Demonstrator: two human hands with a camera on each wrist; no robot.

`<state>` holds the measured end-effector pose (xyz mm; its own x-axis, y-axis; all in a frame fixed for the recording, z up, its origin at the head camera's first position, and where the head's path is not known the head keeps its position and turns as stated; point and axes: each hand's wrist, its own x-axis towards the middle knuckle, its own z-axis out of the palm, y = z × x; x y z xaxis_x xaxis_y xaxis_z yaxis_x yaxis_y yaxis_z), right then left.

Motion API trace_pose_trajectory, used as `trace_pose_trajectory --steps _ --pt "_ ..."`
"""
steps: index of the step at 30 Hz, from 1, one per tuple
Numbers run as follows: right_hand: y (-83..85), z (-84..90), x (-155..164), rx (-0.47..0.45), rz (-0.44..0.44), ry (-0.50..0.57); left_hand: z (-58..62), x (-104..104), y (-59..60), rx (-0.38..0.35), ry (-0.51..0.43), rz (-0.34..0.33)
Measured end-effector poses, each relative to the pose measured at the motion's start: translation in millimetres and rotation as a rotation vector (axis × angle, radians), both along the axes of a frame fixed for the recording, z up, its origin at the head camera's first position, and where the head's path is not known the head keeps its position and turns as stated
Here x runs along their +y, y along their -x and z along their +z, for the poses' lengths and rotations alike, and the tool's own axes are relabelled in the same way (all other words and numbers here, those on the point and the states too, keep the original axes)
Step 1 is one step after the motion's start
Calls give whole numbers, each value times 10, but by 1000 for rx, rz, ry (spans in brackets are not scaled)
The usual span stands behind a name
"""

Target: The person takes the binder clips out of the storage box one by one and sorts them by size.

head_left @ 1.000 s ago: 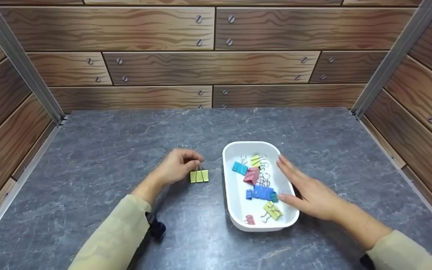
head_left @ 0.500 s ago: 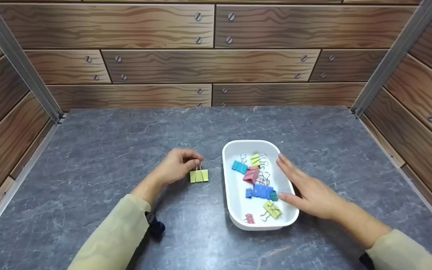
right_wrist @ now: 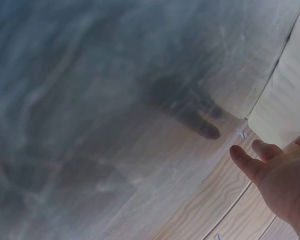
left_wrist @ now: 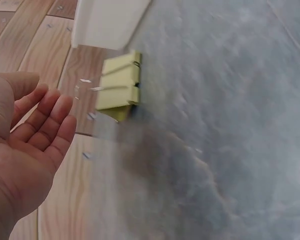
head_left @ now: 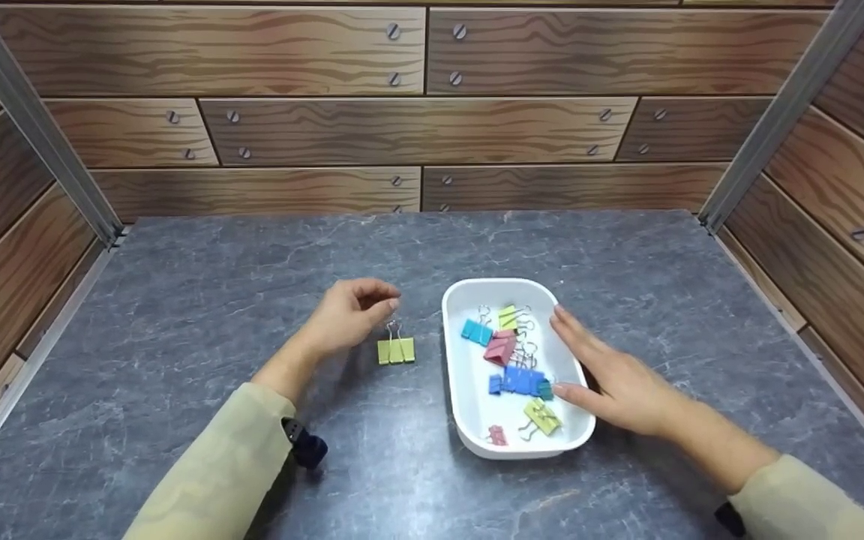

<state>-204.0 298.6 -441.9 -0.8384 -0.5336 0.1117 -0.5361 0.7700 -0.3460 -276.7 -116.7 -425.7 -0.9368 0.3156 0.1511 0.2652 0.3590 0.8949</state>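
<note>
A yellow binder clip (head_left: 396, 351) stands on the grey marbled table, its wire handles pointing up and away. Just behind and to the left of it is my left hand (head_left: 342, 319), fingers loosely bent and holding nothing. In the left wrist view a gap shows between the fingertips of the left hand (left_wrist: 32, 125) and the yellow clip (left_wrist: 119, 82). To the right sits a white plastic tray (head_left: 478, 401) with several colored binder clips inside. My right hand (head_left: 623, 390) rests along the tray's right rim, thumb over the edge and fingers extended.
In the tray lie a light-blue clip (head_left: 477, 332), a pink one (head_left: 500, 348), a blue one (head_left: 523, 381) and a small pink one (head_left: 497, 435). Wood-patterned panels (head_left: 417, 131) close off the table at the back and sides.
My left hand has let go of the yellow binder clip's handle and moved slightly up and away. The clip stays standing in place. The right hand has stayed at the tray.
</note>
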Motion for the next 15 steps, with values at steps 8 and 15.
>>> trace_pose_trajectory --steps 8,15 --pt "2 14 5 6 -3 -7 264 163 -85 31 -5 -72" --pt "0 2 -3 5 -1 -11 440 441 -127 47 -14 -197"
